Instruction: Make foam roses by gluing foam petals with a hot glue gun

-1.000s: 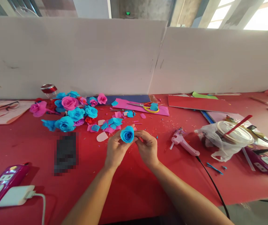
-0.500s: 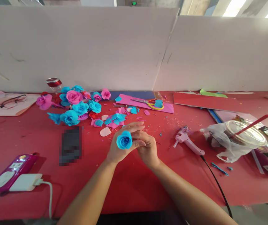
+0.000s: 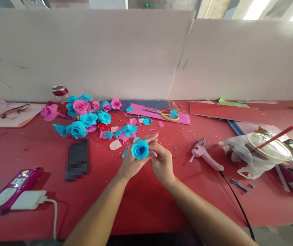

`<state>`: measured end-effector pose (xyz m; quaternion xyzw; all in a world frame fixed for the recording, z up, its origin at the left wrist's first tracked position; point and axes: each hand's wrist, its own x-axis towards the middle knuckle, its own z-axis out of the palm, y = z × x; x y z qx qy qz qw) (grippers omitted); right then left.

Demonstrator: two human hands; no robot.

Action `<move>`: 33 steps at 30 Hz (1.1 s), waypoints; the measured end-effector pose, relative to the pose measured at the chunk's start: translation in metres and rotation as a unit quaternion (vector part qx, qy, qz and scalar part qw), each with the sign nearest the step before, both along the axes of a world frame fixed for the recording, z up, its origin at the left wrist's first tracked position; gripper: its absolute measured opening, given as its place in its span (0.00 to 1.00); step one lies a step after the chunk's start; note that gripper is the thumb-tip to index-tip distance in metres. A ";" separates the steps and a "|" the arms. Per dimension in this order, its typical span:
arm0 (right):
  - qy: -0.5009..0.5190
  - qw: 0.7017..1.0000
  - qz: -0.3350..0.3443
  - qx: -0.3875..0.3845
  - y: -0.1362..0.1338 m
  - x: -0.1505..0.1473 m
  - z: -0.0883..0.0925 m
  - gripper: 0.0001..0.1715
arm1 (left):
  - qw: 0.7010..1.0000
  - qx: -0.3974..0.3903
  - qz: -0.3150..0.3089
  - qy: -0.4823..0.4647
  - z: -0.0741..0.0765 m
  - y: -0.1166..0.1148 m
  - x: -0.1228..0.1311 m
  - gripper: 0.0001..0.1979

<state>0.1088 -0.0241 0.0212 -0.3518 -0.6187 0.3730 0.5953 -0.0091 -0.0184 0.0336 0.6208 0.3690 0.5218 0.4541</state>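
Note:
A blue paper rose (image 3: pixel 140 149) faces up toward me over the red table, its rolled petals spiralling to a dark centre. My left hand (image 3: pixel 129 165) is closed around it from behind and below; whatever stem it has is hidden. Close on the right, my right hand (image 3: pixel 164 164) has its fingers curled in, with the tips meeting the left fingers at the flower's edge. What those fingertips pinch is out of sight. Cut blue and pink paper petals (image 3: pixel 128 131) lie scattered just beyond my hands.
A bunch of paper roses (image 3: pixel 81 118) stands back left, above a blurred dark patch (image 3: pixel 77 160). Scissors (image 3: pixel 170 116) rest on pink paper (image 3: pixel 141 111). At right are a pink glue gun (image 3: pixel 208 157) with its cord and a bagged tub (image 3: pixel 266 147). A purple power strip (image 3: pixel 17 186) lies left.
The blue rose has shifted slightly right and away from me, now overlapping the right fingertips. A blue scrap shows beside the left hand. Both hands stay closed and close together.

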 end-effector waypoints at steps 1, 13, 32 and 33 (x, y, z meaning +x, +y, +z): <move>0.001 1.000 -0.014 -0.006 0.001 0.000 0.000 0.08 | 0.999 -0.032 0.007 -0.030 -0.002 0.001 0.001 0.18; -0.048 0.989 -0.119 -0.078 0.016 0.000 -0.015 0.05 | 0.925 -0.265 0.064 -0.264 -0.018 0.011 0.014 0.11; -0.075 0.996 -0.039 0.009 0.029 0.027 0.009 0.15 | 0.974 -0.101 0.195 -0.060 -0.032 0.020 -0.001 0.08; -0.078 0.997 -0.015 0.020 0.028 0.025 0.009 0.16 | 0.977 -0.091 0.186 -0.051 -0.033 0.020 -0.001 0.08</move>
